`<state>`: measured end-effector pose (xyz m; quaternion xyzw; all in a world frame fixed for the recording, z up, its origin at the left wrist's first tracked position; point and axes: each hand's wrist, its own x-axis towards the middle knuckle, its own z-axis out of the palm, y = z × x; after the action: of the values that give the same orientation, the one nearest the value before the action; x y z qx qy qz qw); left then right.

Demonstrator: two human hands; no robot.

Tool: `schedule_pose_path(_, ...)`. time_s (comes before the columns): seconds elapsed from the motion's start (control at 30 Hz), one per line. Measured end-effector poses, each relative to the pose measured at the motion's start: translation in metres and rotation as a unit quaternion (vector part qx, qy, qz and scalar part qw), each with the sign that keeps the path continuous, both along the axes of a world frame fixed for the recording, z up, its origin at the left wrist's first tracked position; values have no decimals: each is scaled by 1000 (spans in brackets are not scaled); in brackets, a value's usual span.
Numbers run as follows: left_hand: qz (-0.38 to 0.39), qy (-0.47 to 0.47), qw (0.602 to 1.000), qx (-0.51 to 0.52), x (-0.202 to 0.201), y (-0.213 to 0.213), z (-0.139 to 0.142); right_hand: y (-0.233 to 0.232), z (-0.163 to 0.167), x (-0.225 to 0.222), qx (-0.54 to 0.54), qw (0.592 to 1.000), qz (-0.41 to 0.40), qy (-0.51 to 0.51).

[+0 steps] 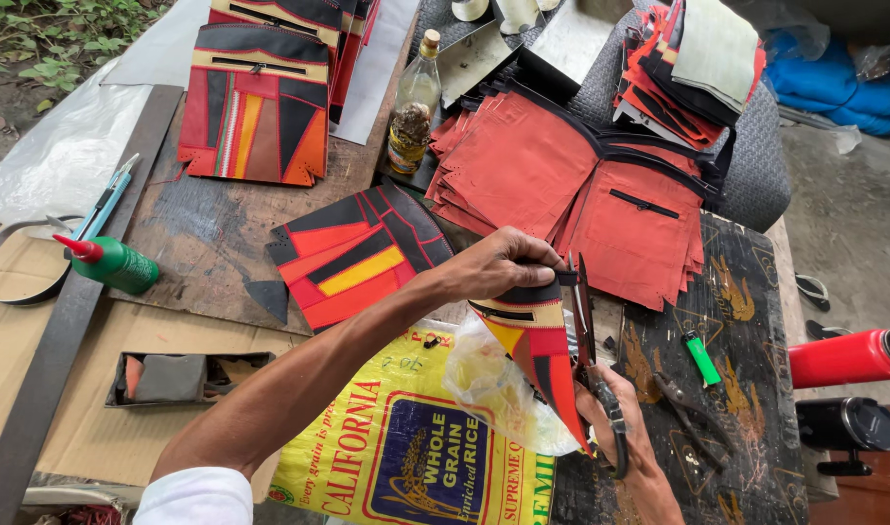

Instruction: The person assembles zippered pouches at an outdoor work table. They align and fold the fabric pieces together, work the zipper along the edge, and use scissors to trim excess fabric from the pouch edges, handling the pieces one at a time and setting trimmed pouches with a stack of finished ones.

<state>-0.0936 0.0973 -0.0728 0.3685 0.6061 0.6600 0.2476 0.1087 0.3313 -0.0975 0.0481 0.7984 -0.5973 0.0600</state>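
The left hand (498, 262) pinches the top edge of a patchwork leather panel in red, yellow and black with a dark zip strip (537, 345), holding it up so that it hangs tapering down over a crumpled clear plastic bag (493, 384) and a yellow printed woven sack (406, 452). The right hand (620, 428) is closed around the handles of a pair of long black-handled scissors (586, 335), whose blades point up along the right edge of the panel, touching or just beside it near the left fingertips. On the worn dark wooden worktop (211, 243) behind lies a flat panel of black, red and yellow strips (357, 258), with a similar striped piece (255, 112) further back and a glass bottle with a cork-coloured cap (416, 102) near it. A stack of red leather pieces with a zip pocket (581, 190) lies to the right. A green squeeze bottle with a red nozzle (114, 262) lies at the left, and a small green lighter (700, 357) rests on the dark board beside the right hand.
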Motion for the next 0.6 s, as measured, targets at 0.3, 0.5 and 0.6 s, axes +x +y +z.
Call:
schedule_pose_path(0.3, -23, -25, 999, 36, -5, -2, -8, -1, -3, -1, 49, 998, 42, -5)
schedule_pose_path(0.5, -7, -31, 999, 7, 1, 2, 7, 13, -32, -3, 67, 995, 57, 36)
schedule_pose_path(0.6, 28, -19, 999, 13, 8, 3, 17, 14, -53, 9, 41, 996, 28, 78)
